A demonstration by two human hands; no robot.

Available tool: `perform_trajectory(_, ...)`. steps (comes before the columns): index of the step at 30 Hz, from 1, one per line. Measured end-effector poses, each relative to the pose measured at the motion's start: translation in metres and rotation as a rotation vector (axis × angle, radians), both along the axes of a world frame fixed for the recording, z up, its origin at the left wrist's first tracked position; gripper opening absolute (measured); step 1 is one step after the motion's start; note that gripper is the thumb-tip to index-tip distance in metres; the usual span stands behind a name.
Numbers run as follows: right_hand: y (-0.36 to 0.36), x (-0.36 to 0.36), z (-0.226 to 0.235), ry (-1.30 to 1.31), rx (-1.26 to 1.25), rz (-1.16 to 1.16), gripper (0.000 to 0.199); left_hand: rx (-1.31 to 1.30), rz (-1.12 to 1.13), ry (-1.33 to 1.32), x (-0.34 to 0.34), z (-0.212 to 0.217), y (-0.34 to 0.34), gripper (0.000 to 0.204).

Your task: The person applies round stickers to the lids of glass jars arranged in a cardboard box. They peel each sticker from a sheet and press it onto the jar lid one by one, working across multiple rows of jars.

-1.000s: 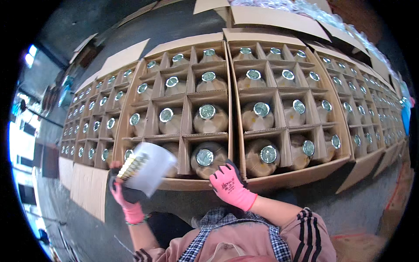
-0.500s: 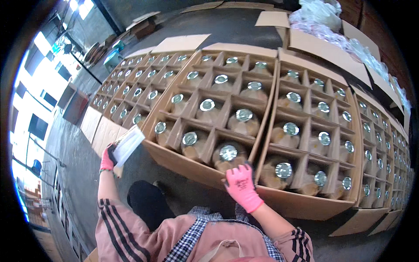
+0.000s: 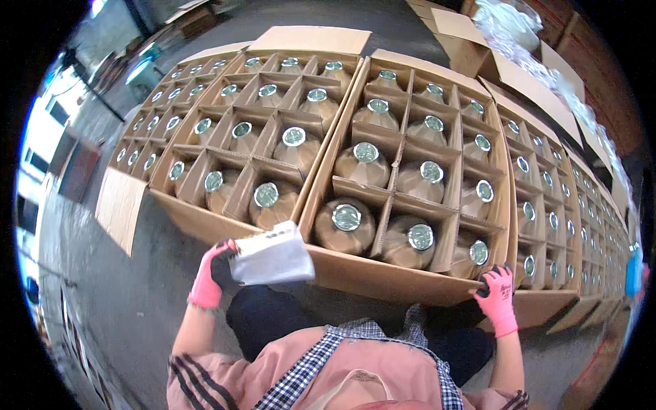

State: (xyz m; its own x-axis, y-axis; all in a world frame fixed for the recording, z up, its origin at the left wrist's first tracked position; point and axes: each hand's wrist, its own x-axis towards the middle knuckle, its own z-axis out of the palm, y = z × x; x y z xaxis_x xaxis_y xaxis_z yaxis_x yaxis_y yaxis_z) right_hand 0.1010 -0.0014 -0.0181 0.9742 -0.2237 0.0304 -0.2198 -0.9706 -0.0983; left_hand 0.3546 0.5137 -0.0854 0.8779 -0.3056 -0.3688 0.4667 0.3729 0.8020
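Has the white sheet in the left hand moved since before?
Yes: judged against the near edge of the cardboard boxes, the white sheet moved outward, away from front-row bottles it partly hid, and now is mostly outside.

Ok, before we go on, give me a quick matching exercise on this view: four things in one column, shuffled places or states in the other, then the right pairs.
1. Left hand
2. Right hand
3. Bottles
4. Apron

A. At the near right corner of a box
B. Inside divided compartments
C. Checked, dark and white
D. Holding white paper

Pairs: 1-D, 2-A, 3-B, 4-C
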Motion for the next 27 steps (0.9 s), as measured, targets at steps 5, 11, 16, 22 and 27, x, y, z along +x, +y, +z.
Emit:
perform_trajectory(5,0.010,-0.008,-0.010,-0.020,-0.084,-0.115,0.040,-0.262,-0.132,-0.147,-0.017,0.124,-0.067,0.016)
perform_trajectory(11,0.023,0.012,0.004,0.215,-0.136,-0.215,0.041,-0.193,-0.643,-0.101,0.004,0.126,-0.173,0.026)
perform_trajectory(16,0.020,-0.005,-0.003,0.230,-0.219,-0.296,0.045,-0.159,-0.802,-0.250,-0.015,0.064,-0.200,0.021)
perform_trajectory(22,0.033,0.022,0.008,0.398,-0.194,-0.371,0.040,-0.035,-0.450,-0.289,-0.005,0.068,-0.201,0.017)
perform_trajectory(27,0.042,0.014,0.013,0.349,-0.284,-0.326,0.039,0.009,-0.332,-0.236,0.006,0.052,-0.194,0.025)
